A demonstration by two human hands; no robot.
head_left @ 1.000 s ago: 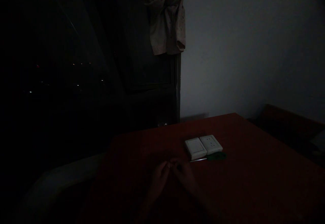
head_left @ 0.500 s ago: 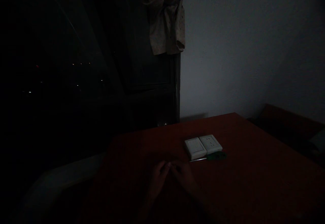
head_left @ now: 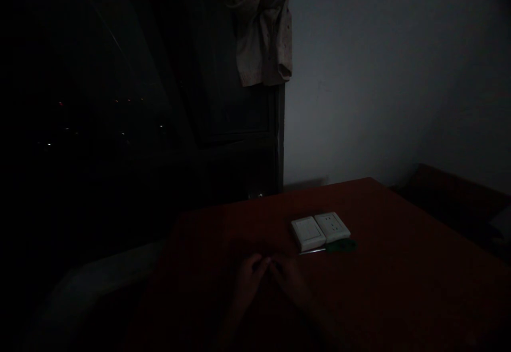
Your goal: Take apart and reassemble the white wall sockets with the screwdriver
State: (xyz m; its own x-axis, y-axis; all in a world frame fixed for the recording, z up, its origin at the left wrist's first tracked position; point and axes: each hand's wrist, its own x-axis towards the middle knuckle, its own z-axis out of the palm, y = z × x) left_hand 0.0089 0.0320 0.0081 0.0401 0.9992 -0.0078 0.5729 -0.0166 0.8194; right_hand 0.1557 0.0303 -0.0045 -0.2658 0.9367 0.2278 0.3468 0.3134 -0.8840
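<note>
In dim light, my left hand (head_left: 249, 277) and my right hand (head_left: 289, 277) rest low over the reddish table (head_left: 399, 256), their fingertips meeting. Both hands have curled fingers pressed together; whether anything small is between them is too dark to make out. Just beyond my right hand lies a screwdriver with a green handle (head_left: 340, 245) and a thin metal shaft (head_left: 312, 251). Behind it, side by side, sit a white wall switch (head_left: 307, 233) with a wide rocker plate and a white wall socket (head_left: 332, 226) with several slots.
A dark window (head_left: 120, 171) with small distant lights fills the left. A bunched, patterned curtain (head_left: 263, 43) hangs at its right edge, beside a pale wall (head_left: 359, 86). Another brownish piece of furniture (head_left: 455, 187) stands past the table's right edge.
My fingertips have shifted slightly towards me, still touching each other. The switch, socket and screwdriver have stayed in place.
</note>
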